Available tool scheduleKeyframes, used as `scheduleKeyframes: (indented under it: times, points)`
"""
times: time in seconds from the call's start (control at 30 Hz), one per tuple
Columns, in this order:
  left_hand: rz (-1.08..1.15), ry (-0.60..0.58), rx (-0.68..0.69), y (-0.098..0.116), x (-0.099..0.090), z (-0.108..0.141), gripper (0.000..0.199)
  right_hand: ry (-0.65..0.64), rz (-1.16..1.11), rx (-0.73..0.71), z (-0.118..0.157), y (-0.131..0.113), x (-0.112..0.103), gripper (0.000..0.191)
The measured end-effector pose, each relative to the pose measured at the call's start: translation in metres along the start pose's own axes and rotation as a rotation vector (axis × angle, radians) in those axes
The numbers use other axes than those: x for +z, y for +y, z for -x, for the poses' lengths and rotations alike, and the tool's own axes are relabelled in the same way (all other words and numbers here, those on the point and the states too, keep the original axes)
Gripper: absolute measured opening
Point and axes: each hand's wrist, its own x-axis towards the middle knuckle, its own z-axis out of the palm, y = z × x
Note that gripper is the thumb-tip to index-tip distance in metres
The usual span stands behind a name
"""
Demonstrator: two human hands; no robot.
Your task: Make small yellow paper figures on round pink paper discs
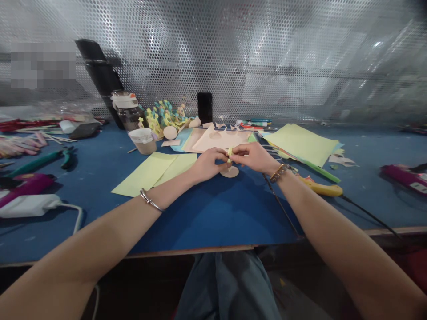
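Note:
My left hand (211,166) and my right hand (252,156) meet over the middle of the table, fingertips pinched together. Between them is a small pale-yellow paper piece (230,154); its exact shape is partly hidden by the fingers. Just below the fingertips lies a round beige paper disc (230,173). Two yellow-green paper sheets (143,175) lie beside my left wrist. Behind my hands is a stack of peach paper (220,140) with round cut-outs. A yellow-handled tool (325,188) with a black cord lies beyond my right wrist.
On the blue table (193,222), a paper cup (144,141), a lidded bottle (128,111) and small paper flowers and stars (163,115) stand at the back left. Green-handled pliers (36,162) lie left. More yellow paper (302,140) is at right. A phone (204,108) leans against the perforated metal panel (233,53).

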Motion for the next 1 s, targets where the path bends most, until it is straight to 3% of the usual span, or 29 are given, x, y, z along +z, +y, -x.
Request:
scheduleKeyframes:
  times: [0.73, 1.0]
  points:
    - [0.008, 0.036, -0.058, 0.0018, -0.0017, 0.0012, 0.009, 0.045, 0.117, -0.024, 0.0004, 0.0046, 0.0001, 0.021]
    - [0.027, -0.004, -0.101, 0.0024, -0.0028, 0.0012, 0.008, 0.031, 0.149, -0.023, -0.0004, 0.0054, -0.0004, 0.020]
